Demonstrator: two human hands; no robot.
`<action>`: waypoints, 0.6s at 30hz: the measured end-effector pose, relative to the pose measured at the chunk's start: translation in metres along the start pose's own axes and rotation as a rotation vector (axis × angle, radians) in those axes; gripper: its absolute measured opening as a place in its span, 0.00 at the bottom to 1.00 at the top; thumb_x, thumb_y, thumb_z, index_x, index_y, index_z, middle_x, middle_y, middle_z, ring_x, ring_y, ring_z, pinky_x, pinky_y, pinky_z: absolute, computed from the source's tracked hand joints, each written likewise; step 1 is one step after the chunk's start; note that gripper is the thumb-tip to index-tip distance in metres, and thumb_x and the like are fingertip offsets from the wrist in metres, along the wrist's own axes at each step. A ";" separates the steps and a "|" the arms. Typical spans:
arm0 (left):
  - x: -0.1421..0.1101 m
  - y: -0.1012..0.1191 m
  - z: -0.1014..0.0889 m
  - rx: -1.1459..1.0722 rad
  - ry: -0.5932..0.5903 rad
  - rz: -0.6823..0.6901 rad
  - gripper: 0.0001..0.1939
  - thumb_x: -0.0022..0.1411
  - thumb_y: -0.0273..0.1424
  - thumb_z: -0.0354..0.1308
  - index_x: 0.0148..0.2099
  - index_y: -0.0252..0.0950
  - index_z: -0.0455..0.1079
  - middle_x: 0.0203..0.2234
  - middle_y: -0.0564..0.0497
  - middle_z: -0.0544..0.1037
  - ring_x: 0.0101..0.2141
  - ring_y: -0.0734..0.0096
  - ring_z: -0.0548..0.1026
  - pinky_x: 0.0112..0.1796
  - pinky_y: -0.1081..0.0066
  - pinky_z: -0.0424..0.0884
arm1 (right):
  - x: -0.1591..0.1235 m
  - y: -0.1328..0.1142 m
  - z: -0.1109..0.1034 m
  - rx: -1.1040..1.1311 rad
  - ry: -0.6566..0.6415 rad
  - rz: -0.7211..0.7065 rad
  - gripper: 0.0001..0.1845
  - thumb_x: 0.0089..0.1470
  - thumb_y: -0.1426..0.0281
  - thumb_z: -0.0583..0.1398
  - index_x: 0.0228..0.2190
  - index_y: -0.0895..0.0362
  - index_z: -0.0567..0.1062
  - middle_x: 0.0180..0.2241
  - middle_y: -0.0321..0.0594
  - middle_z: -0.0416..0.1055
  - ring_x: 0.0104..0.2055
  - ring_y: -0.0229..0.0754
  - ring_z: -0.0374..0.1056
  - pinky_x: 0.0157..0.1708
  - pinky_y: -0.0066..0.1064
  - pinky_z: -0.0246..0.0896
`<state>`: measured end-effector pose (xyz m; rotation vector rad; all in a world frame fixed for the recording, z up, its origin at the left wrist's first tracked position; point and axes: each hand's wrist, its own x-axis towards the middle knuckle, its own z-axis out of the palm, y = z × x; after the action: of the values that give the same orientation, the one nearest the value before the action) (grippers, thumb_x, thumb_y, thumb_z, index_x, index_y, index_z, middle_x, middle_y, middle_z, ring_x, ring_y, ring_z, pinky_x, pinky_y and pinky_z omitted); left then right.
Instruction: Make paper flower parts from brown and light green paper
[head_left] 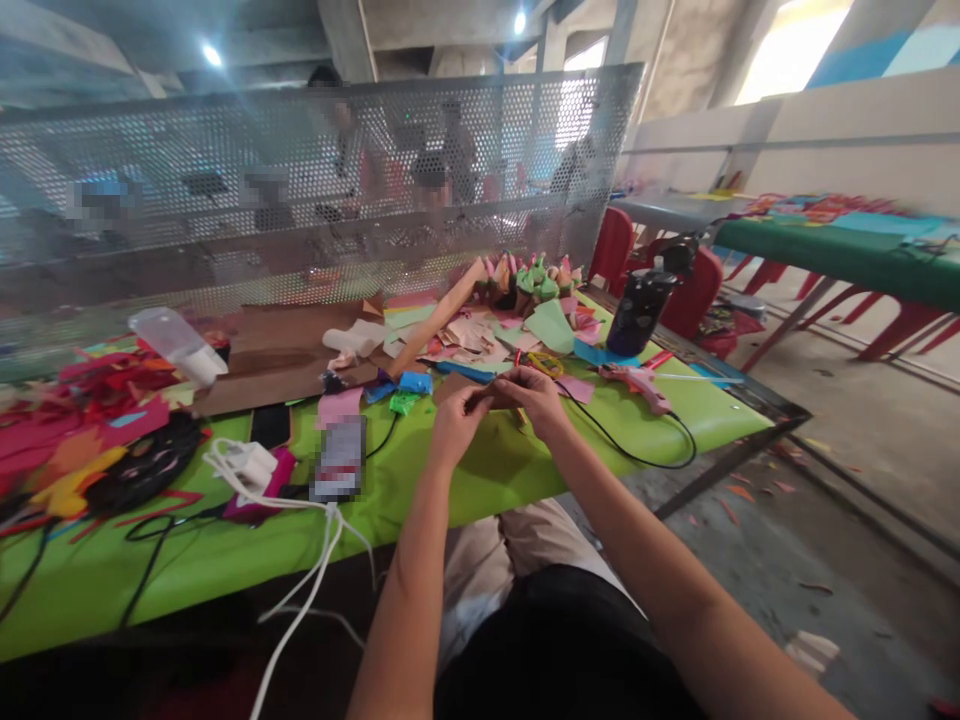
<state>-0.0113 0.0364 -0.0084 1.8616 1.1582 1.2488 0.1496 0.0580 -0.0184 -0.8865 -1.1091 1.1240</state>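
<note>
My left hand (457, 418) and my right hand (534, 396) meet above the near edge of the green tabletop. Both sets of fingers are closed on a piece of brown paper (495, 398), which they partly hide. Just beyond my right hand lies a yellow-handled tool (546, 364), perhaps scissors. A pink glue gun (637, 386) with a black cord rests to the right. Left of my hands are a blue packet (415, 383) and a green packet (404, 403). Paper scraps (476, 340) are heaped in front of me.
A black bottle (639, 314) stands at the right. Paper flowers (536, 278) are at the back, near a perforated metal panel (285, 200). On the left are a phone (338, 458), white cables (328, 540), a tilted clear bottle (176, 343) and red paper scraps (135, 385).
</note>
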 end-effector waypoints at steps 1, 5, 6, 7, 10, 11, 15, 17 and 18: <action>0.000 0.001 0.000 -0.018 -0.010 -0.014 0.08 0.62 0.36 0.60 0.39 0.37 0.77 0.31 0.48 0.81 0.33 0.64 0.76 0.36 0.69 0.70 | 0.000 0.000 0.001 0.001 -0.002 0.000 0.26 0.29 0.49 0.74 0.23 0.55 0.76 0.23 0.34 0.74 0.26 0.39 0.68 0.29 0.32 0.65; 0.001 0.002 0.000 -0.023 -0.026 -0.055 0.07 0.61 0.34 0.60 0.35 0.36 0.75 0.27 0.50 0.80 0.29 0.67 0.76 0.34 0.71 0.69 | -0.002 -0.001 0.003 0.002 -0.001 -0.007 0.27 0.29 0.48 0.74 0.24 0.55 0.77 0.23 0.36 0.75 0.26 0.41 0.69 0.29 0.34 0.67; 0.001 0.003 0.000 -0.025 -0.027 -0.058 0.08 0.61 0.35 0.59 0.34 0.36 0.75 0.26 0.50 0.80 0.29 0.68 0.76 0.34 0.71 0.69 | -0.002 -0.001 0.003 0.002 -0.002 -0.008 0.27 0.30 0.48 0.74 0.24 0.55 0.77 0.23 0.36 0.76 0.26 0.41 0.69 0.29 0.34 0.68; 0.001 0.003 0.000 -0.031 -0.031 -0.060 0.08 0.61 0.35 0.59 0.34 0.36 0.75 0.25 0.51 0.79 0.29 0.68 0.75 0.33 0.71 0.69 | -0.003 -0.002 0.004 0.001 -0.004 -0.010 0.27 0.30 0.48 0.74 0.24 0.55 0.77 0.23 0.36 0.76 0.25 0.41 0.69 0.29 0.34 0.68; 0.000 0.004 0.000 -0.065 -0.062 -0.084 0.10 0.59 0.38 0.62 0.35 0.36 0.74 0.24 0.52 0.78 0.28 0.69 0.74 0.31 0.72 0.68 | -0.004 -0.002 0.004 0.002 -0.017 -0.007 0.26 0.31 0.49 0.74 0.24 0.55 0.77 0.23 0.36 0.75 0.25 0.41 0.69 0.28 0.34 0.67; 0.000 0.004 0.000 -0.075 -0.076 -0.096 0.10 0.58 0.38 0.63 0.35 0.35 0.74 0.24 0.53 0.77 0.27 0.69 0.73 0.31 0.72 0.67 | -0.004 -0.002 0.004 0.004 -0.025 -0.004 0.26 0.31 0.49 0.74 0.24 0.55 0.77 0.23 0.37 0.75 0.25 0.41 0.69 0.28 0.34 0.67; 0.002 0.002 0.000 -0.126 -0.046 -0.146 0.11 0.56 0.39 0.63 0.31 0.35 0.72 0.22 0.53 0.76 0.26 0.70 0.72 0.31 0.72 0.67 | -0.005 -0.006 0.004 0.032 -0.036 -0.019 0.26 0.36 0.47 0.72 0.29 0.55 0.78 0.28 0.38 0.77 0.29 0.42 0.71 0.32 0.34 0.68; 0.003 -0.001 0.000 -0.181 0.048 -0.176 0.12 0.56 0.40 0.64 0.32 0.35 0.72 0.22 0.54 0.75 0.26 0.71 0.72 0.31 0.72 0.67 | -0.006 -0.008 0.006 0.050 -0.041 -0.040 0.26 0.41 0.47 0.69 0.35 0.53 0.79 0.30 0.36 0.77 0.31 0.40 0.71 0.35 0.33 0.67; 0.004 -0.002 -0.001 -0.216 0.095 -0.194 0.13 0.55 0.41 0.64 0.33 0.35 0.73 0.22 0.54 0.75 0.26 0.72 0.71 0.31 0.72 0.68 | -0.006 -0.009 0.007 0.056 -0.053 -0.045 0.25 0.41 0.48 0.70 0.35 0.53 0.79 0.30 0.35 0.77 0.32 0.40 0.70 0.34 0.32 0.66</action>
<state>-0.0119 0.0411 -0.0083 1.5101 1.1727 1.3063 0.1446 0.0498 -0.0101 -0.7888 -1.1300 1.1412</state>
